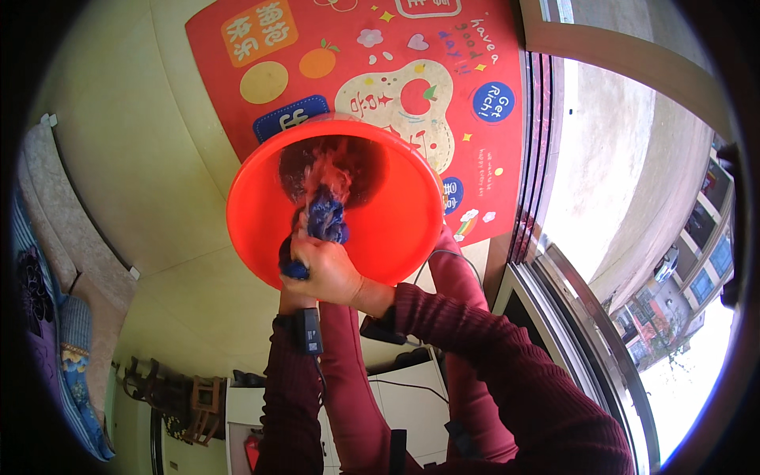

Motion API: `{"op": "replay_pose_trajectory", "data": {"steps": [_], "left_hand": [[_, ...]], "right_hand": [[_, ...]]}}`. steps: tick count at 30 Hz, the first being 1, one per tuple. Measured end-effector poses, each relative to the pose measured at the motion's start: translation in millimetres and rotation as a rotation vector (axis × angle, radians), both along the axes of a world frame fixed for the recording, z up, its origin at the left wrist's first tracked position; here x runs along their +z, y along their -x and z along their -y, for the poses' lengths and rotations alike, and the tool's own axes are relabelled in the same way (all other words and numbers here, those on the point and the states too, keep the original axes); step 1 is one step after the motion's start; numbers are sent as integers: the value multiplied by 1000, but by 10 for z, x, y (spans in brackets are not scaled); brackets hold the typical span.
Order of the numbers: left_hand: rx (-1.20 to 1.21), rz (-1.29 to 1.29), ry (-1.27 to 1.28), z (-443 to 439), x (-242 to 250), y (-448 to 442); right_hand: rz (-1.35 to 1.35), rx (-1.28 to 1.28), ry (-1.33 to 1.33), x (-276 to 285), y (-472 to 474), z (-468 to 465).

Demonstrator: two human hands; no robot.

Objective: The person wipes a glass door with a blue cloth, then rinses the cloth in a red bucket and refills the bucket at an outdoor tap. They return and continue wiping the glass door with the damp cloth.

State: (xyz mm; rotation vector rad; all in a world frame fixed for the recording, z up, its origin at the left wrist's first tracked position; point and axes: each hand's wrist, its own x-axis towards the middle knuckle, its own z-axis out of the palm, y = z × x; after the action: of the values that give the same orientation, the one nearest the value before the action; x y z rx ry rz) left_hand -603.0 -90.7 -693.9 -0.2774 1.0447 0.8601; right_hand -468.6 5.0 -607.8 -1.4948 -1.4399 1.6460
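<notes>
Over a red plastic bucket (398, 237), both my hands clutch a wet blue cloth (326, 217), bunched and twisted. My right hand (329, 270) lies on top with its fingers wrapped around the cloth. Mostly hidden beneath it, my left hand (295, 300) shows little beyond the wrist, and one dark blue end of the cloth pokes out beside it. Water (332, 169) streams from the cloth toward the bucket's dark-looking bottom. Motion blurs the far end of the cloth.
A red printed mat (380, 53) lies beyond the bucket on pale floor tiles (178, 309). Sliding door tracks (534, 154) run along the right. My legs (350, 368) flank the near side, with a thin cable (409, 386) between them. A sofa (71, 219) stands left.
</notes>
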Motion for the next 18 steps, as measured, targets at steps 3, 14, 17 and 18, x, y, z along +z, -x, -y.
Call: {"op": "replay_pose_trajectory", "data": {"steps": [3, 14, 17, 18], "left_hand": [[-11, -6, -17, -86, -98, 21], [26, -398, 362, -778, 232, -280], [62, -494, 373, -843, 300, -251], [46, -496, 381, -833, 321, -230]], "right_hand": [[100, 98, -201, -177, -7, -4], [803, 173, 89, -1276, -290, -297], [868, 63, 46, -1510, -365, -354], [927, 12, 64, -1592, -389, -344]]}}
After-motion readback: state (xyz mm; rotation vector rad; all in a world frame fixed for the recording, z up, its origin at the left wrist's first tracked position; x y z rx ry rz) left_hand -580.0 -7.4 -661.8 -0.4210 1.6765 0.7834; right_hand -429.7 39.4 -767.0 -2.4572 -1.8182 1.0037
